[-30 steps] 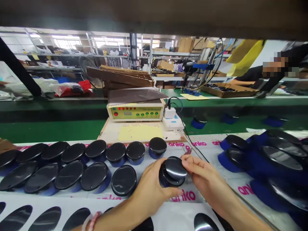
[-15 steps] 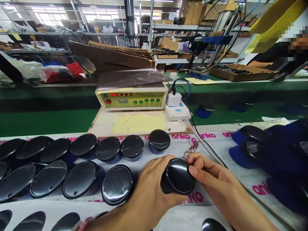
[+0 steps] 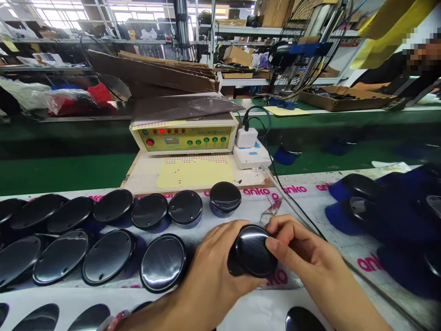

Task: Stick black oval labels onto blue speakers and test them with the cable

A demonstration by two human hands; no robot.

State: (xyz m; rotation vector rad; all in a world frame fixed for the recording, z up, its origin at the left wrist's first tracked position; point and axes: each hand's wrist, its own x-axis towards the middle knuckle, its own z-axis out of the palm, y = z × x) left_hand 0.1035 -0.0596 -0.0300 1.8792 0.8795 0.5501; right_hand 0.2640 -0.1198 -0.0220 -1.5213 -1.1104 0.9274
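A round dark part with a glossy black top (image 3: 257,253) is held tilted above the table, its top facing up. My left hand (image 3: 217,271) wraps round its side, thumb in front and fingers behind. At the top's right edge, my right hand (image 3: 298,257) pinches the rim with thumb and bent fingers; whether anything thin lies between them I cannot tell. Left of my hands stands a similar part (image 3: 163,263), and another (image 3: 225,197) is just behind them, with blue round its side.
Rows of similar parts (image 3: 108,256) fill the left side; blue-sided ones (image 3: 358,214) crowd the right. Black discs (image 3: 303,319) lie on white sheeting in front. Behind are a control box (image 3: 186,138), a power strip (image 3: 253,156) and a cable (image 3: 292,197). Someone's arm shows far right.
The view has shifted slightly, so the table's things sit a little further left and higher. Both hands keep their hold, with the right thumb still at the top's edge.
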